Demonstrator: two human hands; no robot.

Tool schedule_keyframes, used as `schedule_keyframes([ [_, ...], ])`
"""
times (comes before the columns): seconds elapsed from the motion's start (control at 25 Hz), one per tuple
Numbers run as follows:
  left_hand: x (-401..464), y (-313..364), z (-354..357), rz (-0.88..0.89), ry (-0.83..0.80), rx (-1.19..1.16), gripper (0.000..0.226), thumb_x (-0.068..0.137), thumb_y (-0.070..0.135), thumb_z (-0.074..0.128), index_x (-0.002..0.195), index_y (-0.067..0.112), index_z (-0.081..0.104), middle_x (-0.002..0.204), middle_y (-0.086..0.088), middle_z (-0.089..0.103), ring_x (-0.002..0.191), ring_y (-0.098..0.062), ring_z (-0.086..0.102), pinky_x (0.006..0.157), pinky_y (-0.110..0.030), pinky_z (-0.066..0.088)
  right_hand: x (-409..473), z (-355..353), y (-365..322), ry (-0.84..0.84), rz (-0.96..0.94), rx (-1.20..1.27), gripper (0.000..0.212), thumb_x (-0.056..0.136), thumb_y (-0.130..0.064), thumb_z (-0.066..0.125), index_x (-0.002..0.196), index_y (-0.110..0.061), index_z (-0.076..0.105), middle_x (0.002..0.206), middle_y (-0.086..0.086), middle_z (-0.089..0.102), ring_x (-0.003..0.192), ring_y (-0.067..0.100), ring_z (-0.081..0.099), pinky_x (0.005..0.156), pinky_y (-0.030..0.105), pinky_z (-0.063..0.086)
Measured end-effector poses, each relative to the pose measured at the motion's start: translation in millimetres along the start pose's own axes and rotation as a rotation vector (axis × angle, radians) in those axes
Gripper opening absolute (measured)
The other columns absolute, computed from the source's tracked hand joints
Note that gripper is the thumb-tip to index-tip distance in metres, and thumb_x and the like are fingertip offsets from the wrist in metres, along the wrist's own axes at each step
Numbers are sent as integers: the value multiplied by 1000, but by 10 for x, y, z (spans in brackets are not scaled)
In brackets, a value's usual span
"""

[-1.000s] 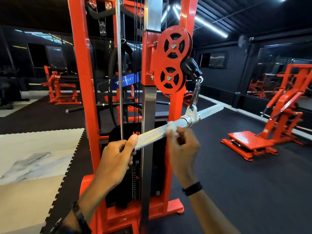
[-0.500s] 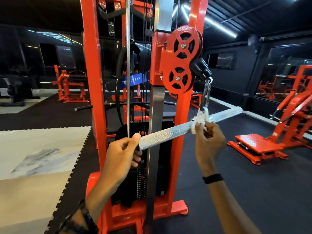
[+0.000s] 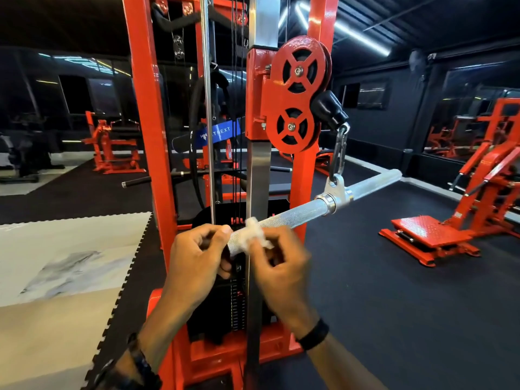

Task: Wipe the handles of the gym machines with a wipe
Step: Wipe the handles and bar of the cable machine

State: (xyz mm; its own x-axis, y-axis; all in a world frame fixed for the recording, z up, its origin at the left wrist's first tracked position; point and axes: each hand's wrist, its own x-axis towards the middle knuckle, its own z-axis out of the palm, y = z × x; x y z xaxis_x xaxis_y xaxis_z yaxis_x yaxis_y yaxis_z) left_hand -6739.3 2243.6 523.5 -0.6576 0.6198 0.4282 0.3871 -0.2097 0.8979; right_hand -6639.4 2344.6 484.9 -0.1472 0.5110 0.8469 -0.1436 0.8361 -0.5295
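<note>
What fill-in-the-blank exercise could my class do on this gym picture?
1. The right hand presses a crumpled white wipe onto the knurled silver ____.
2. The left hand grips the bar's ____ end.
3. The bar hangs from a steel ____ under the two red pulley wheels.

Missing words: bar; near; carabiner

The bar (image 3: 295,215) ran from seven toward two o'clock before the cable machine (image 3: 140,136); hands flanked the wipe (image 3: 254,230) at its seven-o'clock end.

left hand (image 3: 194,257): fingers curled round bar end, thumb on top | right hand (image 3: 281,266): pinching wipe, just beside left
</note>
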Motion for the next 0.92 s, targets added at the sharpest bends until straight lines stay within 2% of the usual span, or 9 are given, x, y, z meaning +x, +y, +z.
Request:
schedule_keyframes([
  [0.12,12,-6,27,-110,-32,-63,28,103,21,51,95,5,72,58,-11,64,47,-24,56,43,-31,50,405,-341,335,251,158,-107,10,88,-13,72,83,-16,64,71,-3,60,62,-4,55,58,5,36],
  [0.24,7,31,61,-194,-45,-147,32,104,24,48,95,3,69,56,-13,60,43,-21,51,38,-27,45,602,-508,453,355,257,-165,4,89,-10,69,88,-7,66,77,8,67,66,-9,58,56,2,38],
  [0.36,7,52,84,-203,-67,-179,32,104,27,48,94,3,67,56,-14,60,44,-23,54,40,-29,47,333,-279,284,271,198,-92,9,88,-5,69,85,-11,65,75,5,64,64,1,56,58,12,40],
  [0.48,-1,37,78,-87,-53,-134,28,100,27,55,86,6,67,59,-11,64,52,-25,60,46,-31,51,-111,93,-58,42,57,24,8,87,-5,71,88,-12,66,80,-2,63,69,13,60,60,31,49],
  [0.56,-13,43,35,-33,-26,-96,18,97,19,60,87,6,68,62,-7,68,56,-20,63,47,-28,52,-241,204,-184,-64,-63,39,6,87,-8,69,92,-9,68,84,-1,63,73,15,61,62,34,51],
  [0.6,-14,49,7,-32,-20,-104,14,96,15,60,90,5,67,61,-8,67,54,-21,63,45,-27,51,-200,185,-160,-70,-81,30,5,86,-9,69,92,-9,68,83,-2,63,73,13,61,63,31,51],
  [0.64,-12,57,-22,-43,-21,-120,12,96,12,60,92,3,67,59,-9,66,52,-23,60,42,-28,50,-115,133,-98,-39,-61,10,4,85,-10,69,89,-11,67,81,-4,62,72,8,59,63,25,49],
  [0.76,-1,57,-92,-69,-32,-110,10,97,10,59,96,4,66,56,-11,62,49,-27,56,43,-31,50,265,-173,256,210,109,-93,15,84,-7,72,82,-19,63,68,-10,57,62,-4,54,59,8,38],
  [0.92,-40,28,-55,-75,-70,21,16,100,22,57,95,10,66,58,-5,61,51,-20,59,49,-34,51,654,-502,539,435,283,-146,6,88,-9,69,83,-9,65,71,-9,60,63,-7,57,57,7,38],
])
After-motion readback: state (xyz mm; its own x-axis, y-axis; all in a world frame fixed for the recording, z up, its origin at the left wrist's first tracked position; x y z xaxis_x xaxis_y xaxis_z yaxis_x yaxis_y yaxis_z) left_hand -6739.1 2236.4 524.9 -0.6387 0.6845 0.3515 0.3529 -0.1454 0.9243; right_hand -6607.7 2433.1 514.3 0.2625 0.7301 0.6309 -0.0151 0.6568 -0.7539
